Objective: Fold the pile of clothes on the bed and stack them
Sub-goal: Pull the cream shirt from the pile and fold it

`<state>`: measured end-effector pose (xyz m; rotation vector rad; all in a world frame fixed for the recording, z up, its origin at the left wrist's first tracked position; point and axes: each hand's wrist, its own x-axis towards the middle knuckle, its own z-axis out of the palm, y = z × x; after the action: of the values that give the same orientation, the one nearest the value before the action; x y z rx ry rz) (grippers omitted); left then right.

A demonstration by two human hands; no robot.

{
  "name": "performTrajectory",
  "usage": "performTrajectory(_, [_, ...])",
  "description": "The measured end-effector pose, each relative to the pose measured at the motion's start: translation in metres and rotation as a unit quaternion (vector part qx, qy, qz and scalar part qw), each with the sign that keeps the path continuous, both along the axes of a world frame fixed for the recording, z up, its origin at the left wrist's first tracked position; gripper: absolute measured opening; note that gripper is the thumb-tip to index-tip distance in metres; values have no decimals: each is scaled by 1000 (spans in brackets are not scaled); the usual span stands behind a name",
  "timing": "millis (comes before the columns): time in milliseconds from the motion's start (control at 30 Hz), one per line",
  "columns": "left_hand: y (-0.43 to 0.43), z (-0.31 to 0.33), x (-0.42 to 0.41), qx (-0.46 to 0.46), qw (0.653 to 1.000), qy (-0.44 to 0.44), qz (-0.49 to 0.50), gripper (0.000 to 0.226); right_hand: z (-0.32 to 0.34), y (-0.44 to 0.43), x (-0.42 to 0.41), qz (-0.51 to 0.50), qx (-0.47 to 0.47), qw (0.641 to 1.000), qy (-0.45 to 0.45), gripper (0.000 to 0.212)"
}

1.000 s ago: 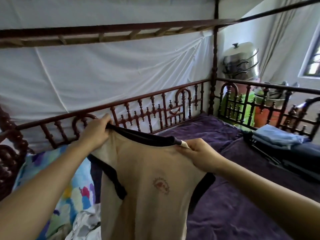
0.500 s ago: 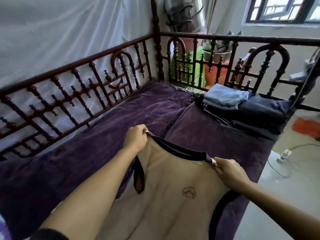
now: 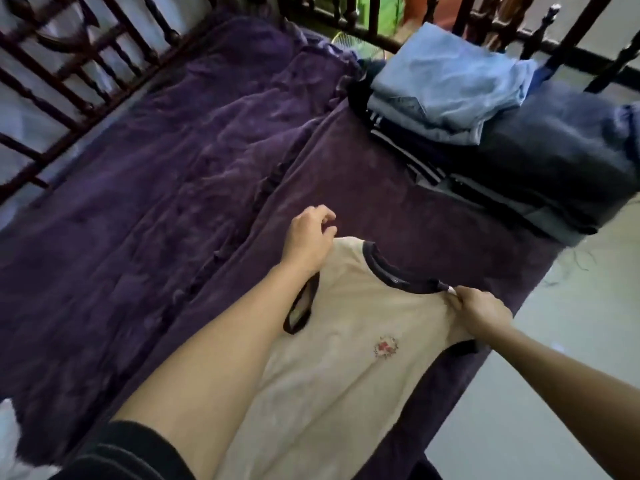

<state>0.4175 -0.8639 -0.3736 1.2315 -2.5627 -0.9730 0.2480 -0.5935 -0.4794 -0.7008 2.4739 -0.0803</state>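
Note:
A cream T-shirt (image 3: 346, 358) with dark collar and sleeve trim and a small red emblem lies face up on the purple blanket (image 3: 156, 188), near the bed's right edge. My right hand (image 3: 481, 315) pinches its right shoulder beside the collar. My left hand (image 3: 308, 237) hovers at the shirt's left shoulder with fingers loosely spread and nothing in them. A stack of folded clothes (image 3: 540, 157) sits at the far right of the bed, with a light blue garment (image 3: 450, 71) on top of dark ones.
A dark wooden spindle rail (image 3: 69, 64) runs along the bed's left and far sides. Pale floor (image 3: 571, 358) lies beyond the bed's right edge. White fabric (image 3: 7, 441) shows at the lower left corner.
The shirt came down from the air and now lies on the blanket. My left hand let go of its shoulder; my right hand still pinches the other one. The view tilted downward.

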Motion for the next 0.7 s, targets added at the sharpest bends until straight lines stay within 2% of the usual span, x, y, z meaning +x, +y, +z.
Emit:
performTrajectory(133, [-19, -18, 62, 18, 993, -61, 97, 13, -7, -26, -12, 61, 60, 996, 9, 24])
performTrajectory(233, [-11, -32, 144, 62, 969, -144, 188, 12, -5, -75, 8, 175, 57, 983, -7, 29])
performTrajectory(367, [25, -60, 253, 132, 916, -249, 285, 16, -7, -149, 69, 359, 12, 933, -33, 33])
performTrajectory(467, [51, -85, 312, 175, 877, -309, 325, 23, -28, -191, 119, 455, -18, 888, -58, 38])
performTrajectory(533, [62, -106, 339, 180, 857, -342, 340, 32, -49, -205, 153, 503, -34, 861, -63, 50])
performTrajectory(600, [66, -129, 359, 158, 841, -355, 377, 43, -73, -209, 181, 537, -17, 842, -50, 69])
performTrajectory(633, [66, -142, 367, 144, 831, -345, 411, 48, -84, -209, 189, 544, -9, 838, -38, 69])
performTrajectory(700, [61, -164, 382, 143, 795, -284, 517, 61, -103, -206, 197, 533, -36, 845, -13, 43])
